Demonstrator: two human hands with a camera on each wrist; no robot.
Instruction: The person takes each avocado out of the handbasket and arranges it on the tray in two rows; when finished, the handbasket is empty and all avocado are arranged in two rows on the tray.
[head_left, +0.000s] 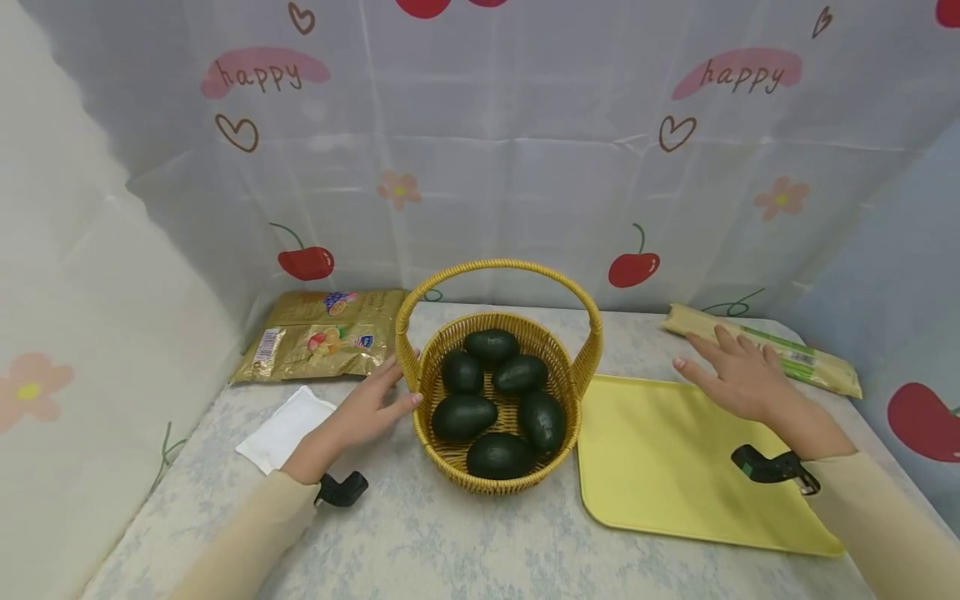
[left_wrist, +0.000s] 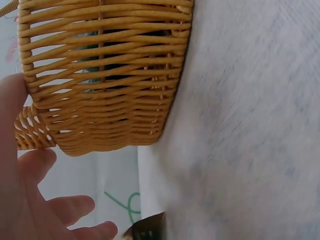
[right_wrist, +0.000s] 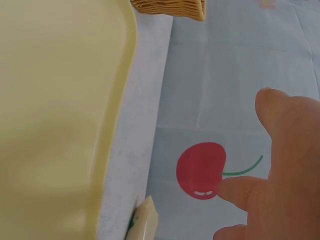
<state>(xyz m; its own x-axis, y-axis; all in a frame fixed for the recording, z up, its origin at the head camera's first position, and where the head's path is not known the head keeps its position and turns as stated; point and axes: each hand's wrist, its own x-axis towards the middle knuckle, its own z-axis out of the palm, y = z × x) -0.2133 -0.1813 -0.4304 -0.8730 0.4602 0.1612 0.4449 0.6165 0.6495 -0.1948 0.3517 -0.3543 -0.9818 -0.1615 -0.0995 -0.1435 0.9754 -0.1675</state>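
Looking down from the head view, the wicker basket (head_left: 498, 379) of avocados (head_left: 462, 416) sits mid-surface; the left hand (head_left: 365, 410) rests fingers-straight against its left wall, nearer than the right hand (head_left: 738, 375), spread flat above the yellow tray (head_left: 675, 467). Left wrist: relaxed fingers (left_wrist: 60, 210) beside the weave. Right wrist: loose fingers (right_wrist: 280, 165), holding nothing.
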